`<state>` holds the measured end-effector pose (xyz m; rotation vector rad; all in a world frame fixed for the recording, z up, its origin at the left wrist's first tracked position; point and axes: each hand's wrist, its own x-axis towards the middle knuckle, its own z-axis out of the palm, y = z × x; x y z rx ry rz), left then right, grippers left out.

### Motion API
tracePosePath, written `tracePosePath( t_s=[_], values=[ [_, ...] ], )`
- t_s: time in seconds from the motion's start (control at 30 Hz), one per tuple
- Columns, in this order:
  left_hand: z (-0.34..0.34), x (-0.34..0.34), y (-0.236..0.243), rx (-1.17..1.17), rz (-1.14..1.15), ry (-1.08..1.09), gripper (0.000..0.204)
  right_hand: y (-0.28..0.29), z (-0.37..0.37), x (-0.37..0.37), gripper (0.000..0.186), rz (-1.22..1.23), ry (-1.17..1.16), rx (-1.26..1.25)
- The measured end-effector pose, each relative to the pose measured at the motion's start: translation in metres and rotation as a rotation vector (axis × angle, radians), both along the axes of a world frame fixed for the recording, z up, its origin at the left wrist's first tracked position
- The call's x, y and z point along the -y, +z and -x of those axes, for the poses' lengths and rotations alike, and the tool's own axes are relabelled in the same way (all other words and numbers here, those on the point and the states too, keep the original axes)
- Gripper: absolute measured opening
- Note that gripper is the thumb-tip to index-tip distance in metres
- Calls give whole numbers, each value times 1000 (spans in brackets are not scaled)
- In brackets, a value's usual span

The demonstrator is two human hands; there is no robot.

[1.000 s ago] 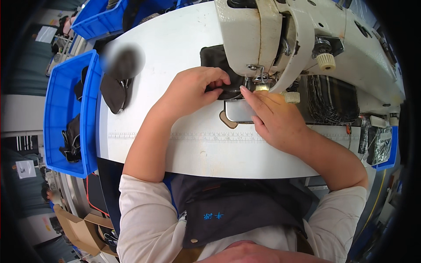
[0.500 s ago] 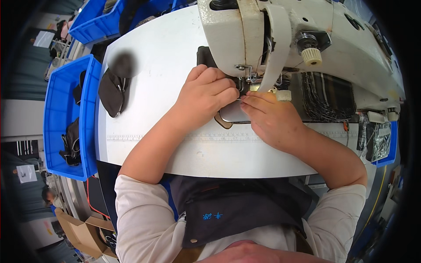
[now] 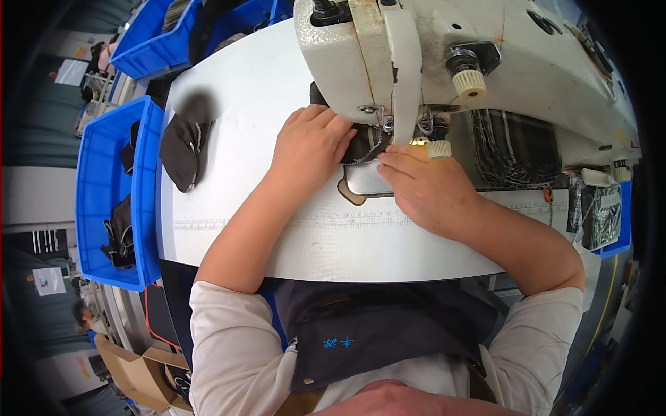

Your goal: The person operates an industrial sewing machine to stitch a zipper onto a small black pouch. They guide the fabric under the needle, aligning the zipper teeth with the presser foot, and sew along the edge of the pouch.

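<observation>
Pressing down on a dark fabric piece (image 3: 361, 142) under the head of a cream sewing machine (image 3: 444, 48), the left hand (image 3: 309, 145) lay palm down with its fingers curled over the cloth, holding it against the white table (image 3: 257, 90). The fabric piece sat just left of the needle area, partly hidden by the machine head and the hand; a coiled zipper edge (image 3: 374, 151) showed at its near side.

The right hand (image 3: 423, 187) rested on the metal needle plate (image 3: 364, 182), fingers extended and pointing left, fingertips (image 3: 386, 157) touching the zipper edge. Whether they pinched it or only pressed on it could not be told. Both forearms came in from the lower edge and met at the needle.

Items about:
- Printed ruler strip (image 3: 347, 220), long, pale, along the table's near part, passing under both forearms.
- Dark pouch with zipper (image 3: 182, 149), lying on the table's left part, well apart from the hands.
- Blue plastic bin (image 3: 104, 201), rectangular, left of the table, holding dark pieces.
- Second blue bin (image 3: 156, 38), upper left.
- Cardboard box (image 3: 142, 371), brown, open, lower left.
- Plaid dark cloth (image 3: 517, 145), right of the needle, beneath the machine arm.
- White paper sheet (image 3: 50, 281), far left edge.
</observation>
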<state>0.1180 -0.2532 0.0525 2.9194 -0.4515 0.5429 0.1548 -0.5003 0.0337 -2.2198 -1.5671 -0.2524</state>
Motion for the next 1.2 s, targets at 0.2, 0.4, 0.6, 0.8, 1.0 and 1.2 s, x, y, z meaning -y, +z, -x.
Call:
tracePosePath(
  t_s=[0.2,0.4,0.6,0.8,1.0,1.2],
  values=[
    [-9,7,-9,47,102,-40,16,-2,-1,0,29,-30,8,0],
    [-9,1,-9,-67,257,-309,17,-3,-2,-4,27,-60,28,21],
    [1,11,10,-194,346,-260,11,1,-5,-1,28,-127,17,-33],
    [7,11,-6,-413,746,79,14,-3,-8,0,33,-63,-81,-2],
    [9,23,5,-270,383,-86,34,-6,-4,3,35,-50,-47,62],
    [3,22,-10,42,70,-165,29,-8,-1,2,34,-20,-9,76]
  ],
)
